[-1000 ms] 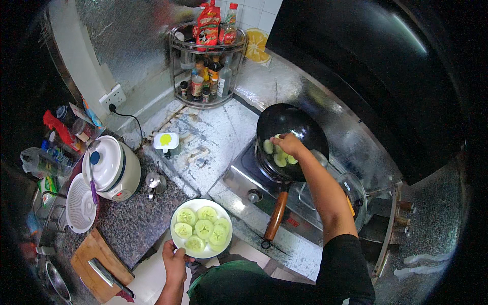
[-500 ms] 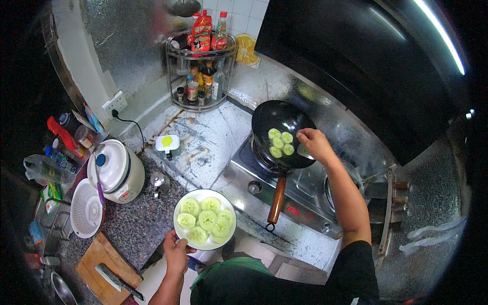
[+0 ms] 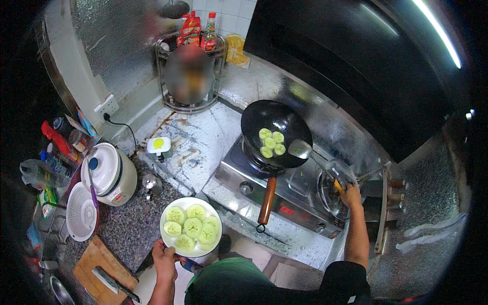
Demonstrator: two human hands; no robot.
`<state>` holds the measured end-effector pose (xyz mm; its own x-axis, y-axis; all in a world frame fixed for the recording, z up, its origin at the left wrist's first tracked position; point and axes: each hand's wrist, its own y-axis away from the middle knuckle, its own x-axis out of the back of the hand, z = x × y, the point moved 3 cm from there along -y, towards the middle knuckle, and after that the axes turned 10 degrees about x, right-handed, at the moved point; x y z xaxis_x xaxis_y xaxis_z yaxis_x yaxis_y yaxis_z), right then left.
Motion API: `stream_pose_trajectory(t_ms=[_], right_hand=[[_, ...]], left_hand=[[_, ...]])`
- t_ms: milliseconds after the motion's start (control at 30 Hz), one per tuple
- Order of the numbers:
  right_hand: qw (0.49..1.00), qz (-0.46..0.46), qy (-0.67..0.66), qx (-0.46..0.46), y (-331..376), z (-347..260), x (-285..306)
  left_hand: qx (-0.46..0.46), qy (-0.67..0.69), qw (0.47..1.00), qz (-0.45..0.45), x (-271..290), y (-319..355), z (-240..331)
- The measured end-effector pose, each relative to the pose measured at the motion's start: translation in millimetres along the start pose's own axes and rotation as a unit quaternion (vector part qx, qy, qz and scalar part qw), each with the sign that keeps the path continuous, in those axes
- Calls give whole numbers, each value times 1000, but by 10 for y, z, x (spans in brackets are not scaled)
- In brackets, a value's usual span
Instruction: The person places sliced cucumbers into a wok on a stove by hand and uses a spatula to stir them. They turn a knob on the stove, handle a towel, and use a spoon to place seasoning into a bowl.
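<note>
Nearest, low in the view, left hand [image 3: 165, 257] under the near rim of a white plate [image 3: 168, 243], fingers curled beneath and thumb on the edge, pinching the rim; plate level, held above the dark speckled counter [image 3: 129, 229], loaded with pale green cucumber slices [image 3: 192, 229] lying flat in one layer. Off to the left, a wooden cutting board [image 3: 96, 264] with a knife [image 3: 114, 284] on it, well apart from the plate. Farther out and to the right, right hand [image 3: 349, 195] closed around the far end of a metal spatula [image 3: 301, 149]; fingers wrapped on the handle, how tightly cannot be told at this size. Long axis of the spatula running from that hand up and leftward, blade end over the right rim of the black wok [image 3: 277, 122]. Beyond the plate, wok on the stove [image 3: 300, 198], wooden handle [image 3: 267, 201] pointing back toward the body, so nearly in line with the plate. Inside the wok, a few slices [image 3: 271, 142] grouped just left of the blade. Right hand nearer the wok; plate hand below and left of it, well apart. Farthest, a corner rack [image 3: 193, 56] with bottles.
</note>
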<state>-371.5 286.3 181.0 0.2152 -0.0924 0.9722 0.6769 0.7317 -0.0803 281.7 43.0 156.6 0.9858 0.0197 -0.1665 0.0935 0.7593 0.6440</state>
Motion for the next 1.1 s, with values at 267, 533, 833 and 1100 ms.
stream_pose_trajectory(t_ms=[267, 533, 833, 1100], right_hand=[[995, -93, 25, -14, 73, -79, -232], [989, -21, -144, 6, 279, -403, 365], [954, 6, -298, 19, 421, -1309, 1122], [955, -26, -293, 38, 410, -1639, 1258]], left_hand=[[17, -41, 999, 16, -107, 11, 76], [17, -28, 999, 7, -74, 26, 29], [14, -22, 1000, -4, 72, -34, -25], [5, -18, 1000, -9, 257, -1, 14]])
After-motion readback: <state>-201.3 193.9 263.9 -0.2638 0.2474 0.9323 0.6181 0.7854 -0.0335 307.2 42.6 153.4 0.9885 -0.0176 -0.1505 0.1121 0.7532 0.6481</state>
